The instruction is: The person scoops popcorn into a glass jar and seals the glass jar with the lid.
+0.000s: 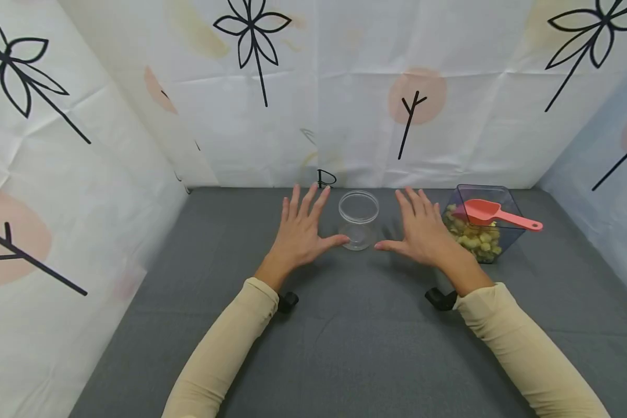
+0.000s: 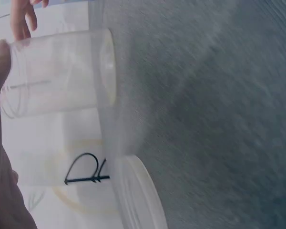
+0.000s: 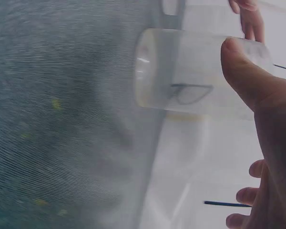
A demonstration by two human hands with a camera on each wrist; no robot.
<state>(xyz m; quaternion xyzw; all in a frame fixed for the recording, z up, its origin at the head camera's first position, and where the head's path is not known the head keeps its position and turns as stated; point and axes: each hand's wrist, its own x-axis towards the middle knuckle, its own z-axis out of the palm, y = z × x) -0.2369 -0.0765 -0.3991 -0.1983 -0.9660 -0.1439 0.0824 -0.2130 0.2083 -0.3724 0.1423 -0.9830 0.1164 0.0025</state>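
A clear cylindrical jar [image 1: 359,217] stands upright on the grey cloth between the two hands. Its mouth faces up and nothing shows inside. On its left, the left hand [image 1: 304,235] has its fingers straight and spread, the thumb beside the jar wall; whether it touches is unclear. The right hand [image 1: 423,232] is held likewise on the other side, its thumb slightly apart from the jar. In the left wrist view a round whitish rim, perhaps a lid [image 2: 150,193], lies near the jar [image 2: 62,76]; the left hand seems to hide it from the head camera.
Right of the right hand stands a square transparent dark-tinted container [image 1: 509,203] with yellow-green pieces [image 1: 480,241]. A coral-pink scoop [image 1: 483,212] lies in it, handle jutting over the right rim. White printed fabric [image 1: 345,128] closes off the back and both sides.
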